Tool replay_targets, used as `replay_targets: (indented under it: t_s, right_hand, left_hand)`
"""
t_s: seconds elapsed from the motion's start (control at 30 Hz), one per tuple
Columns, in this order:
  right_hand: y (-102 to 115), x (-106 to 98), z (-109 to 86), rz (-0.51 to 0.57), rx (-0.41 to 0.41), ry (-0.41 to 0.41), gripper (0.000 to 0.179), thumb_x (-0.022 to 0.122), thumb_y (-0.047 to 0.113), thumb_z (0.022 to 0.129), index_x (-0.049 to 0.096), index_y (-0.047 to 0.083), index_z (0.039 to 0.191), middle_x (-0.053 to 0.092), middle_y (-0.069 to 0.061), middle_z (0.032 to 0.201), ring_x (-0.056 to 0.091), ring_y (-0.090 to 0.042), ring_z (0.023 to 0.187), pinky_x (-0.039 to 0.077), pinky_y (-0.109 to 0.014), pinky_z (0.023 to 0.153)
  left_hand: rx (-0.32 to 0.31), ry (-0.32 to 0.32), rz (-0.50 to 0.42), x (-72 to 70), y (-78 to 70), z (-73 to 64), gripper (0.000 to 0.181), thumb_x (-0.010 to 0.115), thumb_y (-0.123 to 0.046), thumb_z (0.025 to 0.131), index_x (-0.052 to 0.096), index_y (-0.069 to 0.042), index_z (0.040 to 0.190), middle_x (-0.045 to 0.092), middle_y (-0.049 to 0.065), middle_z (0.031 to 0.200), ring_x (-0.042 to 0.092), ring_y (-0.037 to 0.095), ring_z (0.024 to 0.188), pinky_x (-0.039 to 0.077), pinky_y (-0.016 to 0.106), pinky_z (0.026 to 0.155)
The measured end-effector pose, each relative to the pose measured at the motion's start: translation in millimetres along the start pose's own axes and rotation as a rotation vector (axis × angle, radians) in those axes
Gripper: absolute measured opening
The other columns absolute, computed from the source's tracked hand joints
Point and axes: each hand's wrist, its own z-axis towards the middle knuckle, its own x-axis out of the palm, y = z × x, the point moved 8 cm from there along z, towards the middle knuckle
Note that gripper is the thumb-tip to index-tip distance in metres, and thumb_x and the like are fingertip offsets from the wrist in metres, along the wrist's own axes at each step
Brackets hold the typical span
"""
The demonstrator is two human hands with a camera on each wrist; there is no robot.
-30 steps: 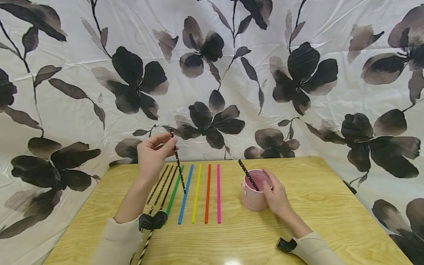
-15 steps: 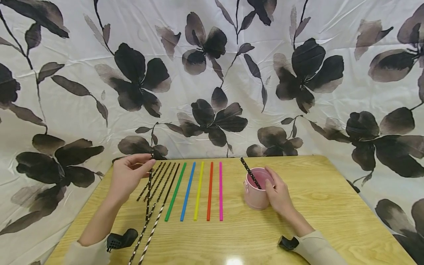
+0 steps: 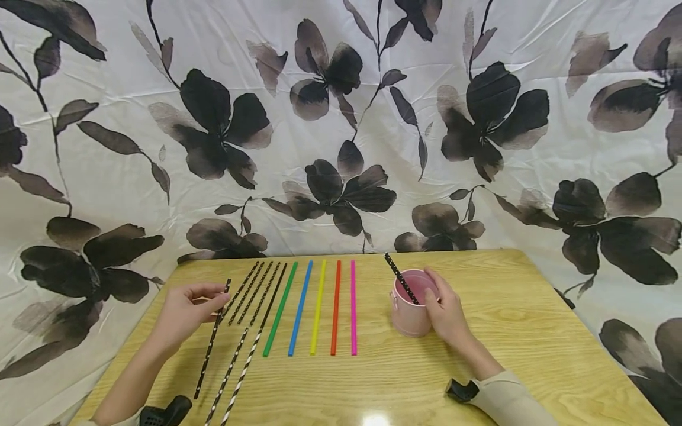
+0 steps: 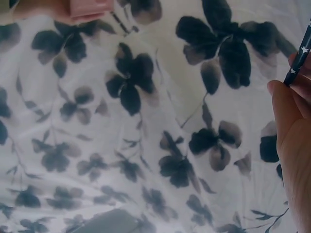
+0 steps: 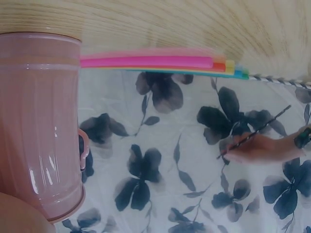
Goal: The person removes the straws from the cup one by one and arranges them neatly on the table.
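Note:
My left hand (image 3: 183, 313) pinches a thin black drinking straw (image 3: 208, 352) with white marks near its upper end, thumb against fingers; the left wrist view shows white stars on this straw (image 4: 300, 58). The straw slants down toward the table's near left. My right hand (image 3: 447, 310) grips the far right side of a small pink bucket (image 3: 409, 319), thumb at the rim and fingers round the outside. A black straw with white dots (image 3: 398, 274) leans inside the bucket, its top sticking out to the left; its lower end is hidden.
Left of the bucket lie pink (image 3: 353, 307), red (image 3: 335, 307), yellow (image 3: 318, 307), blue (image 3: 301, 307) and green (image 3: 280, 309) straws, then several black patterned ones (image 3: 254, 293). A white-dotted black straw (image 3: 228, 376) and a striped one (image 3: 242, 376) lie nearer. Floral cloth (image 3: 341, 130) hangs behind.
My left hand has moved left and toward me with its straw, from above the coloured straws to the left of the black ones. My right hand keeps its grip on the bucket.

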Motion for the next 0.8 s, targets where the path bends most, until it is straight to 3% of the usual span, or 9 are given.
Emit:
replay_targets:
  t_s: [0.17, 0.27, 0.4, 0.5, 0.8]
  right_hand:
    - [-0.7, 1.6, -0.7, 0.013, 0.02, -0.001, 0.041, 0.044, 0.011, 0.09, 0.041, 0.01, 0.131, 0.046, -0.01, 0.127, 0.046, -0.025, 0.111, 0.04, -0.045, 0.088]
    - [-0.4, 0.8, -0.5, 0.013, 0.028, -0.008, 0.041, 0.044, 0.011, 0.09, 0.041, 0.012, 0.131, 0.046, -0.009, 0.127, 0.046, -0.024, 0.111, 0.04, -0.044, 0.088]
    - [1.4, 0.2, 0.2, 0.013, 0.018, -0.005, 0.042, 0.045, 0.009, 0.09, 0.041, 0.01, 0.131, 0.046, -0.011, 0.126, 0.047, -0.026, 0.11, 0.04, -0.044, 0.087]
    - [4.6, -0.4, 0.6, 0.017, 0.012, -0.003, 0.042, 0.045, 0.005, 0.089, 0.041, 0.005, 0.13, 0.047, -0.015, 0.125, 0.047, -0.029, 0.11, 0.04, -0.046, 0.086]
    - [39.6, -7.4, 0.8, 0.032, 0.027, -0.011, 0.04, 0.043, -0.002, 0.087, 0.041, -0.004, 0.127, 0.046, -0.023, 0.122, 0.046, -0.036, 0.108, 0.039, -0.049, 0.087]
  left_hand:
    - [-0.105, 0.041, -0.001, 1.1, 26.5, -6.1, 0.052, 0.067, -0.035, 0.077, 0.057, 0.001, 0.113, 0.06, 0.013, 0.1, 0.061, 0.019, 0.082, 0.052, 0.032, 0.062]
    - [-0.115, 0.065, -0.006, 3.2, 45.0, -4.2, 0.053, 0.066, -0.034, 0.078, 0.056, 0.003, 0.114, 0.061, 0.014, 0.099, 0.061, 0.023, 0.082, 0.052, 0.034, 0.062]
    - [-0.124, 0.102, -0.017, 5.6, 90.4, 6.6, 0.046, 0.066, -0.031, 0.079, 0.058, 0.0, 0.112, 0.063, 0.012, 0.097, 0.062, 0.022, 0.079, 0.052, 0.034, 0.059]
    - [-0.137, 0.125, -0.015, 7.5, 108.5, 9.0, 0.042, 0.066, -0.029, 0.079, 0.059, -0.001, 0.11, 0.063, 0.011, 0.096, 0.062, 0.021, 0.076, 0.052, 0.033, 0.058]
    - [-0.235, 0.108, 0.054, 11.4, 104.9, -1.7, 0.046, 0.069, -0.029, 0.076, 0.06, 0.004, 0.107, 0.063, 0.011, 0.091, 0.059, 0.02, 0.068, 0.052, 0.035, 0.055]
